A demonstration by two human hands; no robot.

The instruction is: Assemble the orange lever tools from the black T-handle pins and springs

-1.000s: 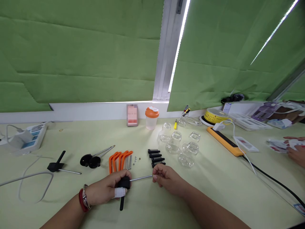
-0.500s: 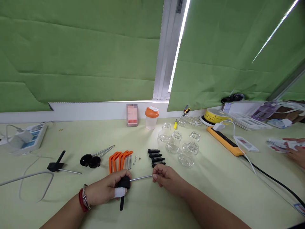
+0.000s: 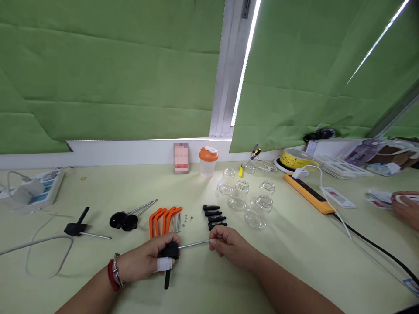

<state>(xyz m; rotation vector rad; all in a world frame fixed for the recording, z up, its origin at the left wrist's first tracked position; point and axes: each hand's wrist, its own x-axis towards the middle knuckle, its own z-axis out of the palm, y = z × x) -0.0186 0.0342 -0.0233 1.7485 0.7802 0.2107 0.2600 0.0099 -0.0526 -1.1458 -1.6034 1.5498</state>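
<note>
My left hand, with white tape around the thumb, is closed around a black plastic piece that has a metal rod and a black arm pointing down toward me. The rod runs right to the pinched fingertips of my right hand, which grip its far end. Orange angled handles and several metal pins lie just beyond my left hand. A row of black pieces with springs lies just beyond my right hand. Tiny metal parts sit between these groups.
Similar black rod pieces and another lie left. Clear glass jars stand right of centre, beyond my right hand. An orange-lidded cup stands at the back. A power strip and another person's hand are right.
My hands and the rod piece show almost no movement. At the far right, the other person's hand has shifted and now has a white object in it.
</note>
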